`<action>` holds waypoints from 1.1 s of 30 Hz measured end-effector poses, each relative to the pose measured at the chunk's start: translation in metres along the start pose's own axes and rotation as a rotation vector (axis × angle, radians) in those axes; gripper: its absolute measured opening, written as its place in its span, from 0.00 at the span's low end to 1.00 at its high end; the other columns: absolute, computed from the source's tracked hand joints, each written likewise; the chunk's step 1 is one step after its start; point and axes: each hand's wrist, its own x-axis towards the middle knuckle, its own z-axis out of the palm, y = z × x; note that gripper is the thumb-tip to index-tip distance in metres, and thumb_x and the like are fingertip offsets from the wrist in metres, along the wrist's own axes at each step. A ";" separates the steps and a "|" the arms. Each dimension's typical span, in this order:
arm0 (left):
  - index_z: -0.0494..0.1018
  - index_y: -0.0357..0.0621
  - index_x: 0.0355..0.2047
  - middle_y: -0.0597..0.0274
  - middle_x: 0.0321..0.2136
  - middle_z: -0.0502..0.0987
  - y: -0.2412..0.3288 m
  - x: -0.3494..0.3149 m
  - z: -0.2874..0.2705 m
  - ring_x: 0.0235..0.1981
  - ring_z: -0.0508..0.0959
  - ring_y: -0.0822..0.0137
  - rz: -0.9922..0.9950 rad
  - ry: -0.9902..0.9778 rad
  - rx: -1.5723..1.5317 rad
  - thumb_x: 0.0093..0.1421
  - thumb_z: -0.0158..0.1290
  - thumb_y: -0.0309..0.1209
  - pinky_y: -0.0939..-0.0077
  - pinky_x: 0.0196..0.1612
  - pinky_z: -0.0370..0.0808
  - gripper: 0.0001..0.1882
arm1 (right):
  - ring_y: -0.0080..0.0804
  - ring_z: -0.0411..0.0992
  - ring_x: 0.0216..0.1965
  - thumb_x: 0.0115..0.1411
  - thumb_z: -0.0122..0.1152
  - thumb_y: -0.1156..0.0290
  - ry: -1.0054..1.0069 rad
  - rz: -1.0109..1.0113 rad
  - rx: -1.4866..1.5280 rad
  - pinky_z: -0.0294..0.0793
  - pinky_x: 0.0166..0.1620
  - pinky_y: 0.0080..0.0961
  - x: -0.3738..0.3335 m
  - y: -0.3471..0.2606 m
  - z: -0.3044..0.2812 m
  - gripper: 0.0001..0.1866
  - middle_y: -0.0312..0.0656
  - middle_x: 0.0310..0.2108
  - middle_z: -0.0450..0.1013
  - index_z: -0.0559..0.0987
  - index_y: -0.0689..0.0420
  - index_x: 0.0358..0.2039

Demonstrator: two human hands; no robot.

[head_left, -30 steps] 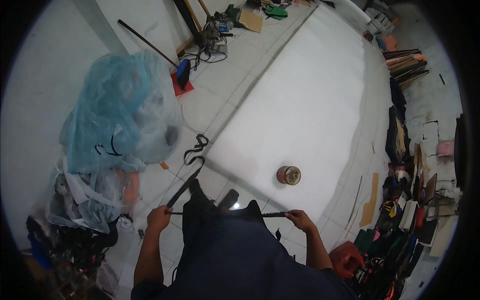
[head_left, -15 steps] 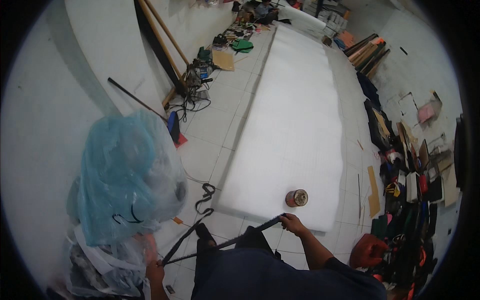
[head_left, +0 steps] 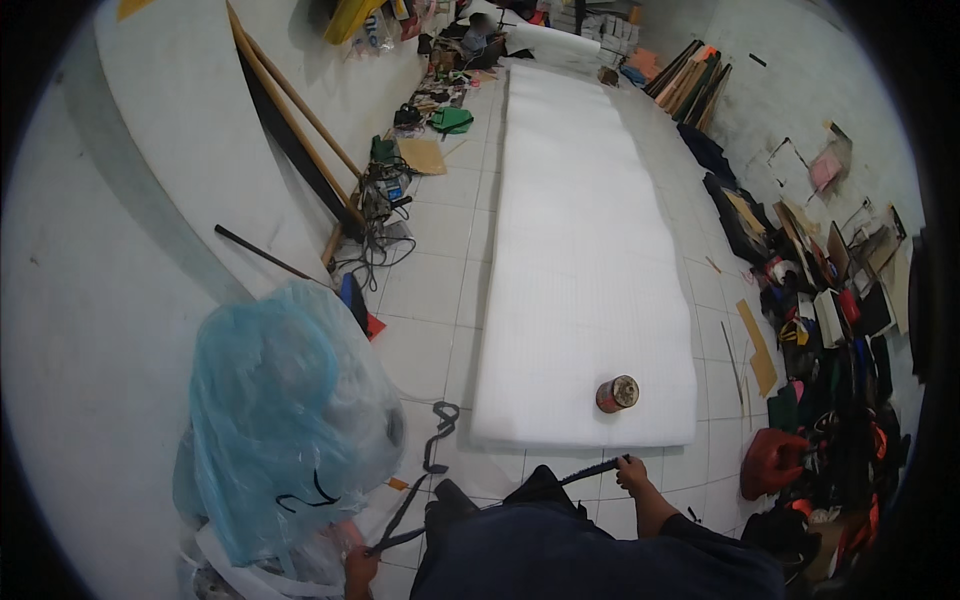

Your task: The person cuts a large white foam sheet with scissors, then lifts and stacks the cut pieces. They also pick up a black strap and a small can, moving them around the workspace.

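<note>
A long dark strap [head_left: 597, 469] runs between my two hands across the front of my body, its middle partly hidden by my dark clothing. One end is gripped in my right hand [head_left: 631, 476], fingers closed, just off the near edge of a white foam sheet [head_left: 585, 260]. Low on the left, beside a big bluish plastic bag [head_left: 285, 400], my left hand [head_left: 361, 572] is closed around the strap too. From there a loose length trails forward and curls on the tiles. A rusty round can [head_left: 617, 394] stands upright on the sheet's near end.
A pile of dark fabrics and boards [head_left: 820, 330] lines the right wall, with a red bundle [head_left: 772, 463] nearest me. Wooden poles [head_left: 300, 105] lean at the left wall above tangled cables [head_left: 375, 240]. A person [head_left: 482, 38] sits at the far end.
The view has shifted, so the sheet and bag sit differently in it. The strap's middle now passes closer to my body and is more covered. Both hands keep their hold.
</note>
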 end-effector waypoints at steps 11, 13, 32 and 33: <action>0.76 0.35 0.45 0.46 0.37 0.80 0.014 0.023 0.004 0.44 0.79 0.51 -0.028 -0.119 0.038 0.47 0.64 0.46 0.59 0.49 0.73 0.31 | 0.31 0.71 0.19 0.63 0.56 0.59 0.098 -0.160 -0.103 0.71 0.24 0.30 -0.005 0.007 0.010 0.17 0.42 0.20 0.73 0.78 0.62 0.30; 0.72 0.35 0.51 0.46 0.42 0.79 0.034 0.029 -0.019 0.47 0.78 0.52 0.085 -0.083 0.120 0.44 0.66 0.46 0.60 0.51 0.73 0.38 | 0.35 0.73 0.23 0.62 0.58 0.58 0.092 -0.286 -0.208 0.73 0.28 0.33 -0.009 -0.009 0.018 0.17 0.43 0.23 0.74 0.77 0.63 0.32; 0.72 0.37 0.49 0.46 0.42 0.78 0.306 -0.057 -0.035 0.45 0.78 0.52 0.829 -0.452 -0.356 0.59 0.57 0.44 0.65 0.47 0.73 0.25 | 0.51 0.73 0.42 0.65 0.52 0.55 -0.706 -1.035 -0.509 0.71 0.47 0.40 -0.194 -0.201 0.142 0.17 0.49 0.39 0.75 0.79 0.56 0.42; 0.73 0.37 0.48 0.46 0.39 0.79 0.306 -0.059 -0.037 0.42 0.80 0.52 0.761 -0.463 -0.397 0.60 0.56 0.43 0.66 0.45 0.74 0.23 | 0.51 0.73 0.41 0.65 0.53 0.56 -0.646 -1.025 -0.500 0.72 0.46 0.39 -0.193 -0.203 0.143 0.17 0.49 0.38 0.75 0.79 0.56 0.42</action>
